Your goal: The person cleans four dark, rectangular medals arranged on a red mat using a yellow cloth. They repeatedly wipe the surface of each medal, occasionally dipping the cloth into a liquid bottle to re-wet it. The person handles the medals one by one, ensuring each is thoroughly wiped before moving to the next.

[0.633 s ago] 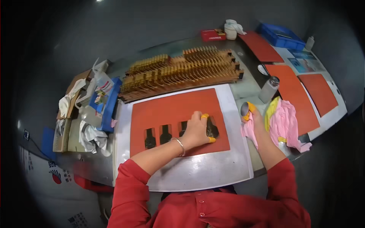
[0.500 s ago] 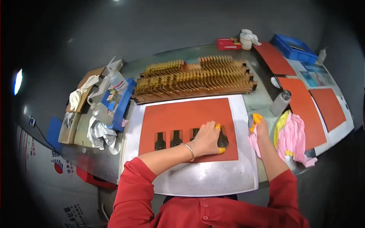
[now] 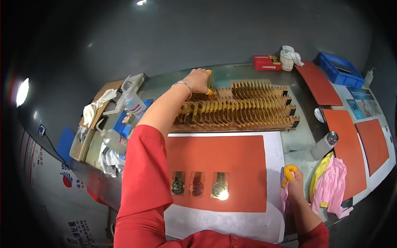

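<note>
My left hand (image 3: 199, 82), with orange finger cots on its fingertips, reaches over the far left part of a slotted rack (image 3: 235, 111). Pinched between its thumb and finger is a thin see-through plate (image 3: 212, 84), held upright at the rack; whether it sits in a slot I cannot tell. Rows of similar plates stand on edge in the rack. On the orange-red mat (image 3: 223, 157) lie three plates (image 3: 197, 184) with dark rounded shapes. Right of the mat, my right hand (image 3: 294, 186), also with orange finger cots, is closed on a pink cloth (image 3: 284, 196), mostly hidden by the fingers.
A grey metal-capped bottle (image 3: 324, 145) stands on the right, near pink and yellow cloths (image 3: 328, 182). Farther right lie more orange-red mats (image 3: 345, 153) and a blue tray (image 3: 341, 70). A red box (image 3: 267, 63) is behind; squeeze bottles (image 3: 134, 103) and white cloths are left.
My left hand has gone from the mat up to the rack, taking the rightmost plate with it. My right hand stays beside the mat with the cloth. The view has shifted.
</note>
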Tool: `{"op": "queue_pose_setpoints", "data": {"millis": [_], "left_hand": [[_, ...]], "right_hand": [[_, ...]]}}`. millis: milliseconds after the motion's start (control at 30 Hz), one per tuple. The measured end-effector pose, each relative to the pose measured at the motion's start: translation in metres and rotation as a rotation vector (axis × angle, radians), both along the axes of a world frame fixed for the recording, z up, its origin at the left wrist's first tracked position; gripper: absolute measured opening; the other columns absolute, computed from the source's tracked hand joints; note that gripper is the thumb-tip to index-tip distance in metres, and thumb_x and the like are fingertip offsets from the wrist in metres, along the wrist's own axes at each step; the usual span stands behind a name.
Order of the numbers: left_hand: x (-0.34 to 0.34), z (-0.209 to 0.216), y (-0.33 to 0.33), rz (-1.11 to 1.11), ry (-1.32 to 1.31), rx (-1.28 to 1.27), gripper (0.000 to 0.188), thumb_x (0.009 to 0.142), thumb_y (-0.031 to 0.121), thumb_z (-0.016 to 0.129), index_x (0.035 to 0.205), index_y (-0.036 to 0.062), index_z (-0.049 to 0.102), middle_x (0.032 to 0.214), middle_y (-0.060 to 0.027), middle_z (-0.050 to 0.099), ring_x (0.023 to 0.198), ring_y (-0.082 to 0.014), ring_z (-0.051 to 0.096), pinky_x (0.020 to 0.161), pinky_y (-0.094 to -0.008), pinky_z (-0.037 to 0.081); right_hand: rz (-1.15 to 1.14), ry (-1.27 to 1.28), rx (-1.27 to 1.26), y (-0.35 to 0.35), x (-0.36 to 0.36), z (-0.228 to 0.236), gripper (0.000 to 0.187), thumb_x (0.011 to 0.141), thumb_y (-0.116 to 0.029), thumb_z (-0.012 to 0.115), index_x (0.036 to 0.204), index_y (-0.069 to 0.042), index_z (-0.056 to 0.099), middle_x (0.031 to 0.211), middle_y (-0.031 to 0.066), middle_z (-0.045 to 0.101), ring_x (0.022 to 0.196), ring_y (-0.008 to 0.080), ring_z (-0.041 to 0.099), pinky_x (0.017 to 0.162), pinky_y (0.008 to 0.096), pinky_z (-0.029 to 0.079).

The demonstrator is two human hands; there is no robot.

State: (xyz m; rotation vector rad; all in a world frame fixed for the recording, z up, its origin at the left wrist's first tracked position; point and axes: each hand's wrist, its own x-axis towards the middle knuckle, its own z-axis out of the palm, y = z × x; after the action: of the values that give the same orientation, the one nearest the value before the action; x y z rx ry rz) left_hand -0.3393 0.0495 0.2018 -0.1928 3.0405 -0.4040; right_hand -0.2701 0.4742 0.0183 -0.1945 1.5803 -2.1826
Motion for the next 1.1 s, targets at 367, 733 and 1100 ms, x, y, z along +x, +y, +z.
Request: {"op": "queue_pose_setpoints", "data": {"millis": [367, 733, 1100], "left_hand": [[-0.047, -0.021, 0.017, 0.090, -0.331, 0.094, 0.061, 0.072, 0.022, 0.063, 0.127, 0.0002, 0.046, 0.122, -0.0143, 0.053, 0.116, -0.0294, 0.047, 0.097, -0.0399, 0.039], [0.188, -0.068, 0.117, -0.353, -0.026, 0.499, 0.115, 0.049, 0.053, 0.082, 0.134, -0.0038, 0.031, 0.128, -0.0242, 0.039, 0.122, -0.0394, 0.034, 0.103, -0.0454, 0.028], [0.249, -0.116, 0.175, -0.017, -0.048, 0.694, 0.091, 0.057, 0.028, 0.083, 0.129, -0.0023, 0.036, 0.127, -0.0191, 0.033, 0.117, -0.0362, 0.033, 0.099, -0.0432, 0.030]], "right_hand": [[0.018, 0.037, 0.013, 0.003, 0.000, -0.001, 0.007, 0.084, -0.009, 0.058, 0.086, -0.002, 0.059, 0.070, 0.0005, 0.054, 0.051, 0.0070, 0.049, 0.046, 0.0198, 0.039], [0.054, 0.074, -0.032, -0.008, 0.001, 0.011, 0.011, 0.086, -0.012, 0.058, 0.082, -0.002, 0.057, 0.063, 0.0015, 0.051, 0.057, 0.0086, 0.045, 0.052, 0.0235, 0.037], [-0.085, 0.080, 0.018, -0.009, 0.005, 0.008, 0.010, 0.085, -0.011, 0.057, 0.081, -0.002, 0.059, 0.064, 0.0005, 0.053, 0.056, 0.0076, 0.045, 0.051, 0.0227, 0.035]]}}
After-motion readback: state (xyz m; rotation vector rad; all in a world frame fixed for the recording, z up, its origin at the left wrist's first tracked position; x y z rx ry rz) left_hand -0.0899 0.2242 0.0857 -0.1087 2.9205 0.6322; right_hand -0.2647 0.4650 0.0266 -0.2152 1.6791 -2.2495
